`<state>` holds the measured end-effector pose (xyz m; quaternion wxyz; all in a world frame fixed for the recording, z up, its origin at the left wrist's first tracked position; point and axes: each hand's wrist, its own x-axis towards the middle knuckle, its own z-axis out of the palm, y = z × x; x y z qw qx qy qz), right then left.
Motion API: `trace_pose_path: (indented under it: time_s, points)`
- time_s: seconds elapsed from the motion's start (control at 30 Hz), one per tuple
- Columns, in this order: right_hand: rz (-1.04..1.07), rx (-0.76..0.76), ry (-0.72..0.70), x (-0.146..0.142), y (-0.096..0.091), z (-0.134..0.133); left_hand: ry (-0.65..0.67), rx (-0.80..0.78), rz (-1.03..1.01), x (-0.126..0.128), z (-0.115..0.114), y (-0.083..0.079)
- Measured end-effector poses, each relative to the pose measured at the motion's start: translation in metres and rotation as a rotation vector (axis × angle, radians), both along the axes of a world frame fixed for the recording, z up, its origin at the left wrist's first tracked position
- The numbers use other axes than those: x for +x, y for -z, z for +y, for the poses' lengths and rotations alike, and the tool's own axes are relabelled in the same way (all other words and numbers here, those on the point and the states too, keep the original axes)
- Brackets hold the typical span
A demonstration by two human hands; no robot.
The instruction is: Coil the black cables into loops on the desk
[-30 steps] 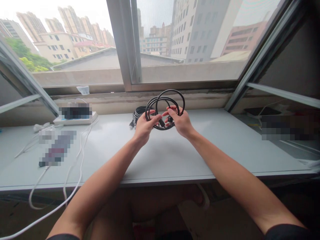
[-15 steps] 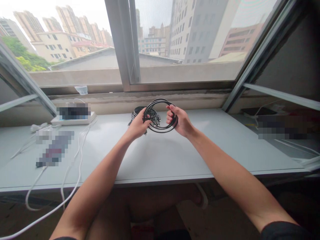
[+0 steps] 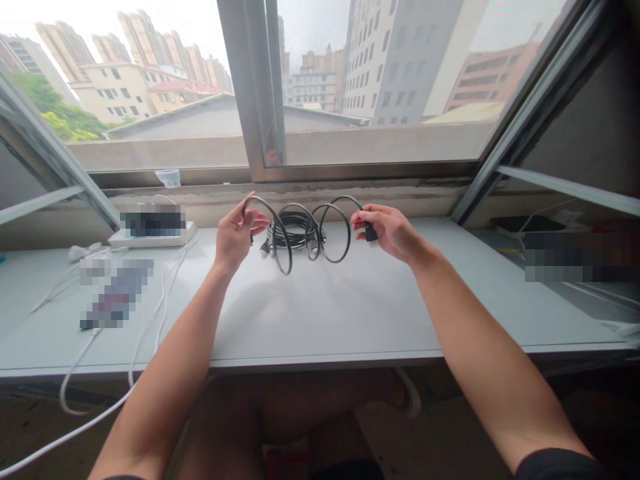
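A black cable point(image 3: 349, 235) hangs in loose, stretched-out coils between my two hands, above the table. My left hand point(image 3: 236, 233) grips one end of it, with a small dark piece showing below the fingers. At the other end, my right hand point(image 3: 387, 230) pinches the cable by its black connector point(image 3: 371, 232). Behind the hanging loops, a coiled bundle of black cables point(image 3: 295, 227) lies on the table, with several plugs around its edge.
The pale table point(image 3: 320, 327) runs along a window sill. On its left are a white power strip point(image 3: 150, 240), a blurred-out flat object point(image 3: 117, 293) and white cords point(image 3: 163, 300) hanging over the front edge. A clear plastic cup point(image 3: 169, 178) sits on the sill. Metal frame posts point(image 3: 483, 180) stand at the right.
My hands have moved apart, left hand to the left and right hand to the right. The cable's tight ring has opened into several separate loops between them.
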<state>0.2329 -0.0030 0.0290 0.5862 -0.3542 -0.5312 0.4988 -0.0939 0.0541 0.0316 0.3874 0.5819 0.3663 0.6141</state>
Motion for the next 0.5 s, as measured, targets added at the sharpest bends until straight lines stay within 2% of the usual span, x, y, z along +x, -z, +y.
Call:
trace_pose_path:
  time_s: [0.13, 0.33, 0.5]
  points:
    - [0.075, -0.017, 0.060, 0.018, -0.003, 0.000, -0.002, -0.001, -0.009, -0.006, -0.004, -0.007]
    - [0.237, -0.052, 0.035, 0.029, -0.005, -0.005, 0.085, -0.147, 0.021, -0.023, 0.009, 0.000]
    - [0.331, -0.030, 0.073, 0.032, 0.001, 0.000, -0.034, -0.048, -0.075, -0.032, 0.023, 0.005]
